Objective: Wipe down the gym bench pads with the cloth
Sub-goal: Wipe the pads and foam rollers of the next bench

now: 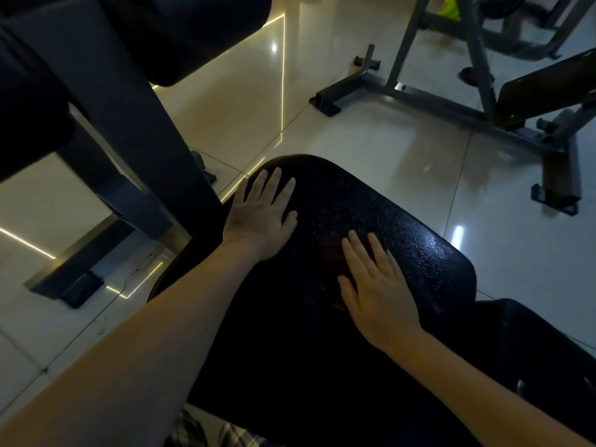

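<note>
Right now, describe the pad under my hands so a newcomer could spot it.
On the glossy tiled floor, a black pad fills the picture's centre. Unlike the round roller upper left, it is pebble-grained, with the left hand and right hand flat on it.

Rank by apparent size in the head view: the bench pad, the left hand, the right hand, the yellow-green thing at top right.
1. bench pad, by far the largest.
2. right hand and left hand: near alike; the right is nearer the camera, so unranked.
3. yellow-green thing, smallest, partly cut off by the frame.
</note>
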Action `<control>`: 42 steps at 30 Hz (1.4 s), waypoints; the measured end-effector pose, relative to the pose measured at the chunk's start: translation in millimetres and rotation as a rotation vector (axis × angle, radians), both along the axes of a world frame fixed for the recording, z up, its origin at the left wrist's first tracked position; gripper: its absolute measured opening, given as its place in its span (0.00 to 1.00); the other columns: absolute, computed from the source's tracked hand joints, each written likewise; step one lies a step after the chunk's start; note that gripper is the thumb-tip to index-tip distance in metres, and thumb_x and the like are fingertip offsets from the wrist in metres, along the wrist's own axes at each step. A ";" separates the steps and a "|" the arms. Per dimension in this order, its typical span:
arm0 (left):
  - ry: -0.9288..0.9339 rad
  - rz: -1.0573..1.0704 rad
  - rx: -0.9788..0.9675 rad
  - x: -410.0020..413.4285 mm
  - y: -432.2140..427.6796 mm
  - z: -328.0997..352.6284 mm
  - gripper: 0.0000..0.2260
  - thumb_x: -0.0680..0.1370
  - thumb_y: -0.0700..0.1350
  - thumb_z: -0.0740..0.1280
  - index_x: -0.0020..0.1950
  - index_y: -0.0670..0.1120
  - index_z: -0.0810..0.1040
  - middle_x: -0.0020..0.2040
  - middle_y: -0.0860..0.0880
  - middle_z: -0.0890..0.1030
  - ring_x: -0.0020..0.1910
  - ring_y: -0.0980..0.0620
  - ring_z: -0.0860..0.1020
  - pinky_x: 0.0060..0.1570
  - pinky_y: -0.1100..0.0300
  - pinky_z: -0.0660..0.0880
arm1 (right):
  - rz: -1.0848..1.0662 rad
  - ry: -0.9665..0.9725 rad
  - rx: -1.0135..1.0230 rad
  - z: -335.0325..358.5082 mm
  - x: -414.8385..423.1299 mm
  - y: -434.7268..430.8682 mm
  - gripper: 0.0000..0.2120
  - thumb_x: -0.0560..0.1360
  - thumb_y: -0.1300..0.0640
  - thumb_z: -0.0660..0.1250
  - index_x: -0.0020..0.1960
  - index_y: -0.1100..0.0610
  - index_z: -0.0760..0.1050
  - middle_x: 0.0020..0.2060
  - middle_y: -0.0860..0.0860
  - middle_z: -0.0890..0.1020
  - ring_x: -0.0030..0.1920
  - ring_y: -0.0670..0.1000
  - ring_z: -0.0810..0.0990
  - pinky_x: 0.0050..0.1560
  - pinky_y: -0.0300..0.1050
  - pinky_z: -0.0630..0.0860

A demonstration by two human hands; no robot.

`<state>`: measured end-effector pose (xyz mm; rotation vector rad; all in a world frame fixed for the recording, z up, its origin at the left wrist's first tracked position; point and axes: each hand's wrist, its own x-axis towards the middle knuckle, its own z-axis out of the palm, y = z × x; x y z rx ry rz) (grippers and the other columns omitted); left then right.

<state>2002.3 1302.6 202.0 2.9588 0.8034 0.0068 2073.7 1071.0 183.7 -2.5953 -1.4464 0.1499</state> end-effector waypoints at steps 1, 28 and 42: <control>0.002 0.001 0.000 0.4 -0.1 -0.3 0.27 0.84 0.58 0.46 0.81 0.53 0.45 0.82 0.49 0.43 0.80 0.48 0.42 0.77 0.47 0.39 | -0.004 -0.007 -0.002 -0.3 2.6 6.2 0.29 0.80 0.39 0.37 0.78 0.49 0.44 0.77 0.43 0.46 0.77 0.47 0.37 0.75 0.47 0.38; 0.311 0.075 0.027 45.1 -74.4 33.0 0.32 0.84 0.56 0.48 0.80 0.37 0.44 0.80 0.36 0.45 0.78 0.34 0.46 0.77 0.42 0.46 | -0.041 0.059 0.052 -9.5 17.9 -107.6 0.29 0.82 0.39 0.43 0.79 0.50 0.51 0.79 0.44 0.51 0.79 0.47 0.43 0.75 0.51 0.46; 0.134 -0.024 0.038 64.1 -94.0 2.7 0.30 0.82 0.62 0.45 0.81 0.54 0.40 0.80 0.41 0.38 0.79 0.40 0.37 0.76 0.40 0.40 | -0.093 0.041 0.027 10.3 115.4 43.7 0.26 0.83 0.46 0.47 0.79 0.52 0.50 0.79 0.48 0.52 0.79 0.53 0.44 0.77 0.52 0.43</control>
